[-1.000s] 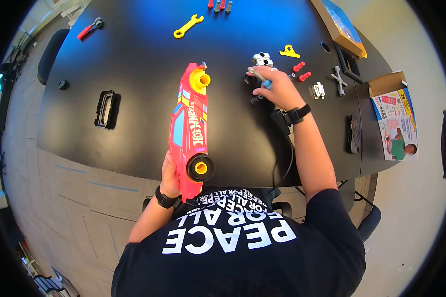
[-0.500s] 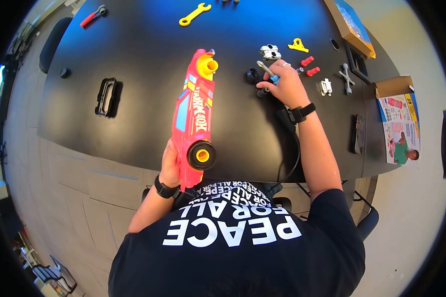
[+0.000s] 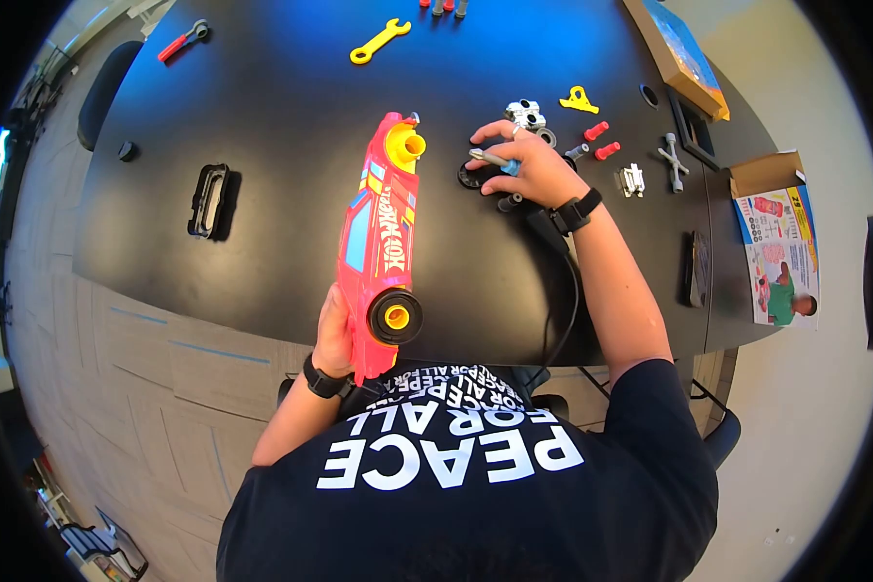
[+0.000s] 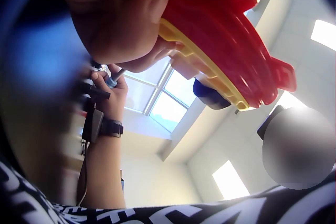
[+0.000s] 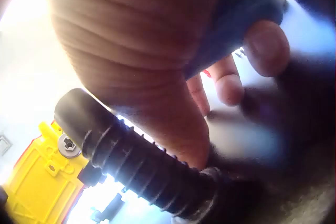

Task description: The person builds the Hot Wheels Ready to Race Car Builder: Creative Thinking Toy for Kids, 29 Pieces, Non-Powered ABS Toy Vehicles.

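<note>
My left hand grips the rear of a red toy car, which stands nose away from me with one black wheel on its near end and a bare yellow hub at the far end. In the left wrist view that hand wraps the red body. My right hand holds a grey-tipped screwdriver with a blue part, fingers spread over the table. A black wheel lies beneath its tip. In the right wrist view the blue handle crosses the palm.
Beyond the right hand lie a silver engine piece, a yellow part, red bolts and a grey cross wrench. A yellow wrench, red-handled tool and black frame lie farther left. Boxes stand right.
My right hand has shifted left and its fingers have spread, the screwdriver still in it. The black wheel near it is farther left and closer to me. The car stays in my left hand.
</note>
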`<control>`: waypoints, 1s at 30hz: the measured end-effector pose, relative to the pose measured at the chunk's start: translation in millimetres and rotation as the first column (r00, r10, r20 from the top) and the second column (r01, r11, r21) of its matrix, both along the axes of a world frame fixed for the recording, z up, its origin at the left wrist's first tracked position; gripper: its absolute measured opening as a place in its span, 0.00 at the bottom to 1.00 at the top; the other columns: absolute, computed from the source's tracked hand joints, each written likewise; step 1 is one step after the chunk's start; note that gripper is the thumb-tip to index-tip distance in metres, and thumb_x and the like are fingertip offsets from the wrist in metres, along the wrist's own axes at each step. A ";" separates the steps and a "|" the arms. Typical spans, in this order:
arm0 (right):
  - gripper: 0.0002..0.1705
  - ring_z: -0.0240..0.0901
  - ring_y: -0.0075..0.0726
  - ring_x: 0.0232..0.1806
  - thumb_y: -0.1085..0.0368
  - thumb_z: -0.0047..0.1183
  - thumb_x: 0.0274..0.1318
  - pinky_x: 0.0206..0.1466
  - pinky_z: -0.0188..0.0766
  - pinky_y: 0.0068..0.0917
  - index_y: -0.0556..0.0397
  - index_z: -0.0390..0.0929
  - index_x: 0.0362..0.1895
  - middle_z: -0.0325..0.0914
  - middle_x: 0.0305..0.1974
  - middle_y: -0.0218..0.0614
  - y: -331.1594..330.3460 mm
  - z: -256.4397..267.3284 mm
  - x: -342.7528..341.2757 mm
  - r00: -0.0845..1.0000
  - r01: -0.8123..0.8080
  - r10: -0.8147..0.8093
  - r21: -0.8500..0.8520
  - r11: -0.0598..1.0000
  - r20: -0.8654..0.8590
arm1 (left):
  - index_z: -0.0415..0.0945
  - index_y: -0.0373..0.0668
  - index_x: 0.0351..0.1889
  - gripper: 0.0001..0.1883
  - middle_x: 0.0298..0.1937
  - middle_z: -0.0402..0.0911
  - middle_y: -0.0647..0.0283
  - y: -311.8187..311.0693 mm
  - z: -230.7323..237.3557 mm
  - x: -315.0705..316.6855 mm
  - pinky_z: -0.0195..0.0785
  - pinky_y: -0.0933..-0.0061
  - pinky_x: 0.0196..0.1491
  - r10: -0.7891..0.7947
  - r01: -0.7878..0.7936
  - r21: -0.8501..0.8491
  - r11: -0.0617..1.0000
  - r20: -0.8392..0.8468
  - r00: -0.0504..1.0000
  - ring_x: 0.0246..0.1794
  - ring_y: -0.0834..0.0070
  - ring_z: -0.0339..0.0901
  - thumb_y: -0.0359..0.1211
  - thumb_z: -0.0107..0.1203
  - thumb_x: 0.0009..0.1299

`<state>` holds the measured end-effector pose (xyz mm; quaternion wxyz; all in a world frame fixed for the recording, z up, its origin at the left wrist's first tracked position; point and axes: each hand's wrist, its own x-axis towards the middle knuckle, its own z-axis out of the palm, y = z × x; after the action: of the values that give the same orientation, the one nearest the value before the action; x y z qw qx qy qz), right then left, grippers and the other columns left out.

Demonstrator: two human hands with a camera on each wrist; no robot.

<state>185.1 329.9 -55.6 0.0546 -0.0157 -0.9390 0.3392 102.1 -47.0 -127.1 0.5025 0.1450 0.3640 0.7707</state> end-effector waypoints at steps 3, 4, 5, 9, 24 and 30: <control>0.22 0.81 0.47 0.59 0.68 0.78 0.54 0.65 0.77 0.41 0.52 0.90 0.54 0.82 0.58 0.37 0.3 1.5 3.5 0.997 0.044 -0.043 0.014 0.999 -0.057 | 0.60 0.28 0.77 0.57 0.52 0.78 0.53 -1.1 -4.9 0.3 0.67 0.83 0.25 0.015 -0.015 -0.006 1.000 0.008 1.000 0.30 0.82 0.77 0.77 0.44 0.77; 0.19 0.82 0.47 0.57 0.68 0.76 0.56 0.64 0.77 0.41 0.54 0.89 0.52 0.84 0.55 0.38 1.4 0.4 5.8 0.992 0.083 -0.081 0.025 0.996 -0.098 | 0.61 0.28 0.76 0.57 0.52 0.79 0.53 -1.5 -5.8 0.1 0.66 0.83 0.25 0.009 -0.009 -0.003 1.000 0.000 1.000 0.29 0.82 0.77 0.77 0.44 0.77; 0.15 0.84 0.48 0.52 0.69 0.72 0.60 0.61 0.77 0.39 0.57 0.87 0.50 0.86 0.48 0.38 0.2 -0.7 9.8 0.977 0.125 -0.116 0.036 0.992 -0.181 | 0.61 0.28 0.76 0.57 0.52 0.79 0.53 -1.3 -5.6 0.0 0.66 0.83 0.25 0.006 -0.006 -0.002 1.000 0.002 1.000 0.29 0.82 0.77 0.77 0.44 0.77; 0.12 0.86 0.43 0.43 0.67 0.68 0.65 0.50 0.79 0.35 0.56 0.87 0.50 0.88 0.41 0.38 -0.8 -6.2 27.5 0.922 0.326 -0.281 0.142 0.935 -0.267 | 0.62 0.28 0.76 0.57 0.52 0.79 0.53 -0.1 -2.7 0.1 0.65 0.82 0.25 0.008 -0.008 0.004 1.000 -0.014 1.000 0.28 0.81 0.76 0.77 0.43 0.78; 0.16 0.87 0.28 0.33 0.79 0.68 0.65 0.26 0.73 0.19 0.62 0.82 0.55 0.87 0.41 0.38 -148.0 94.1 59.4 0.887 0.211 -0.461 -0.853 0.477 -0.038 | 0.62 0.28 0.76 0.58 0.53 0.78 0.53 0.8 4.5 1.6 0.68 0.82 0.32 0.040 -0.042 -0.036 0.998 -0.059 0.997 0.35 0.80 0.78 0.79 0.41 0.76; 0.13 0.83 0.20 0.33 0.78 0.76 0.56 0.34 0.75 0.22 0.59 0.89 0.45 0.86 0.36 0.31 -207.1 82.3 51.6 0.911 0.200 -0.392 -0.692 0.694 -0.129 | 0.61 0.28 0.78 0.60 0.54 0.80 0.53 1.5 15.1 4.8 0.77 0.74 0.48 0.089 -0.092 -0.054 0.994 -0.057 0.994 0.49 0.73 0.81 0.80 0.43 0.75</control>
<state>236.6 122.9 26.7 0.2255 -0.1407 -0.7243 0.6362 106.9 -45.5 -112.0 0.4610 0.1351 0.4055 0.7777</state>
